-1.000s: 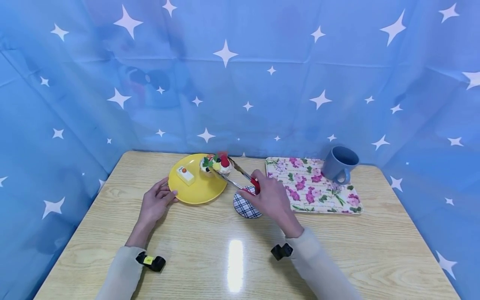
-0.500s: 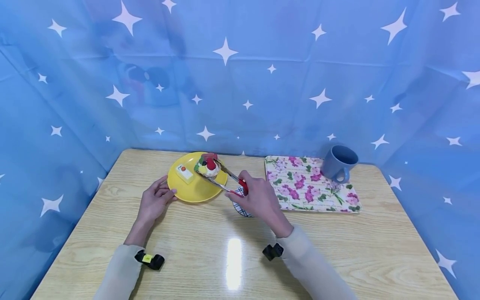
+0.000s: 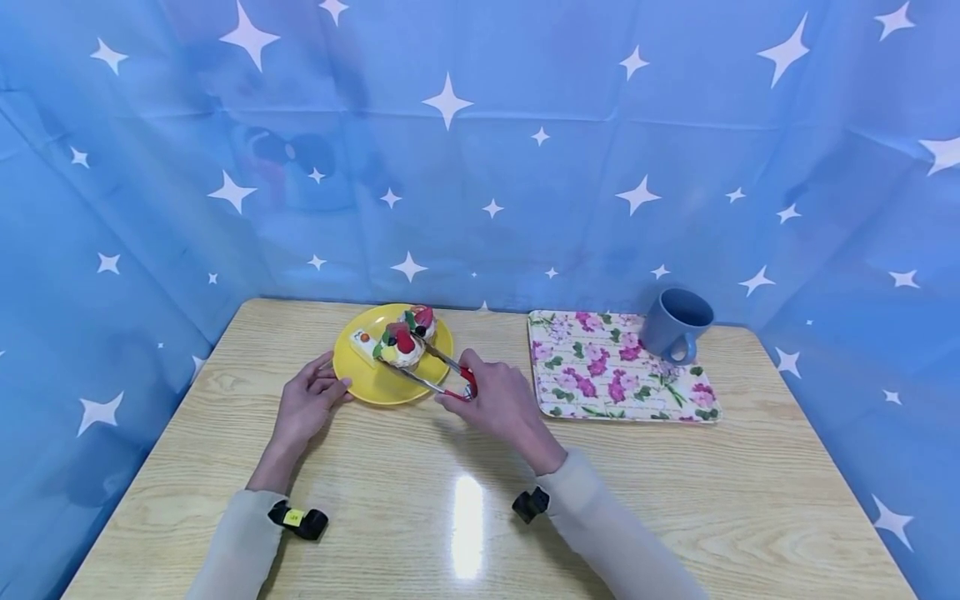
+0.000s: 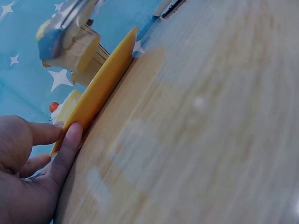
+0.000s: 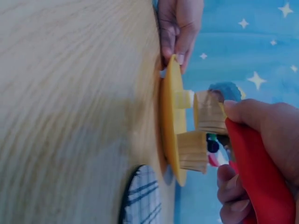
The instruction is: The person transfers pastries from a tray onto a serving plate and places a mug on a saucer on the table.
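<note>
My left hand [image 3: 307,400] pinches the near-left rim of a yellow plate [image 3: 375,387], thumb and fingers on either side of its edge. Red-handled metal tongs [image 5: 257,172] are in my right hand [image 3: 498,396]. Between the tongs' arms is a fruit-topped cream cupcake [image 3: 402,352], held above the plate and apart from it in the right wrist view. A second fruit-topped cupcake [image 5: 191,150] stands on the plate, partly hidden behind the first in the head view. A small pale cake slice [image 3: 363,344] with an orange dot on top lies at the plate's left.
Right of the plate lies a flowered tray [image 3: 585,375], with a blue mug [image 3: 675,325] at its back right corner. A round plaid coaster [image 5: 144,196] sits beside the plate, mostly covered by my right hand in the head view. A starry blue curtain [image 3: 480,167] hangs behind the wooden table [image 3: 375,500].
My right hand has moved left with the tongs and the cupcake, from the plate's right edge to over its middle. The second cupcake has come into sight behind it. My left hand stays on the rim.
</note>
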Demonstrator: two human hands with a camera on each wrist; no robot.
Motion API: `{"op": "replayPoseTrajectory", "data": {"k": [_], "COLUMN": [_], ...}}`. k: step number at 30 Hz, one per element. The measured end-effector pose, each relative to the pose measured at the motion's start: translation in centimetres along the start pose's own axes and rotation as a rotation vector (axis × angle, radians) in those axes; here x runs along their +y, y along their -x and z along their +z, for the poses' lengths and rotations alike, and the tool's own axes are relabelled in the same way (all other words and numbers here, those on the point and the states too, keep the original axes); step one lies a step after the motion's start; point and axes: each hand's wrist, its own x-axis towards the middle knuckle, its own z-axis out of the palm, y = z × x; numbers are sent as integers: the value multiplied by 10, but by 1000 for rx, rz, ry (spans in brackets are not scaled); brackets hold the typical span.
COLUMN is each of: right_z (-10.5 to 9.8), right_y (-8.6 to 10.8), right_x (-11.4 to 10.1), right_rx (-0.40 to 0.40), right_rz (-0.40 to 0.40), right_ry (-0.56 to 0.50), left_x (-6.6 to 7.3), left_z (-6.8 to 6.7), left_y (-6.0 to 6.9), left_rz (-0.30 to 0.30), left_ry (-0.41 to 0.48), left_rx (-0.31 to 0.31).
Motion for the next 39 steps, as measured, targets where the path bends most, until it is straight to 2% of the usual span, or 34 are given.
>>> {"op": "replayPoseTrajectory", "data": {"k": [8,19,28,39], "right_z": [15,25,24,18], "right_y": [-1,-1,2,2], "right_x": [6,4,3,5], "right_rx": [-13,-42,-36,-69], "right_rz": [-24,-9,-6,16], "right_ry": [34,44,52,46], "left_x": [-1,-1,0,-3], "left_z": [-1,-1,-1,-1], "left_y": [0,0,0,0], "left_rz": [10,4,7,17], "left_ry": [14,22,24,28], "left_rx": [-9,-8,-12,-20]}}
